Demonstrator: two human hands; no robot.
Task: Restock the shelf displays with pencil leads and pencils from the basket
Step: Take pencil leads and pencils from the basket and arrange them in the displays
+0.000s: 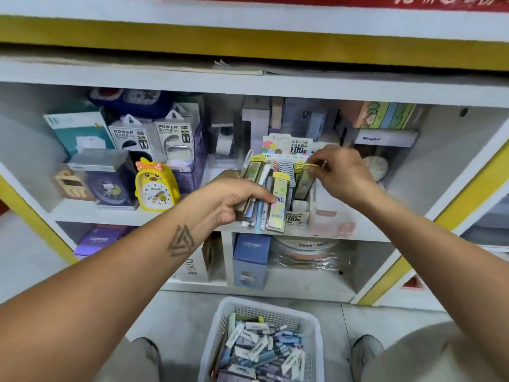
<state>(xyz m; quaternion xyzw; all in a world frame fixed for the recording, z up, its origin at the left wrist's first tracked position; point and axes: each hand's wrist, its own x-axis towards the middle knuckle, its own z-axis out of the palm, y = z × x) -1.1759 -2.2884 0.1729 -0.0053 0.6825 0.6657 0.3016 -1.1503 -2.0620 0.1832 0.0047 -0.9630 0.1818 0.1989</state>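
**Fingers seating 1 lead pack while the spare bundle waits**

Fingers (pixel 321 164) of the right hand (pixel 341 172) pinch the yellow top of 1 lead pack (pixel 305 180), which stands upright in the right slot of the white display box (pixel 301 206). Left hand (pixel 234 201) is curled round a bundle of packs (pixel 268 198), thumb across the front; several flat cases and what look like pens stand upright in the grip, just left of the display.

Near: white basket (pixel 314 326) on the floor between the person's 2 shoes, loaded with more lead cases and pencils, loosely heaped. It sits well below both hands.

Middle: display box stands at the front edge of the middle shelf (pixel 192 216). Its back rows already hold coloured cases. The pinched pack touches the box's inner packs; the bundle held on the left stands just beside it, not in it.

Judgement on the step: guide the pack straight down by its top edge, label forward, so it seats behind the front card without tipping its neighbours. Keep the bundle close so the next pack can be drawn off with 1 short reach. The slot looks tight; a tilted entry could jam.

Far: yellow duck clock (pixel 157 184) and power bank boxes (pixel 154 137) stand to the left on the same shelf, well apart from the work.
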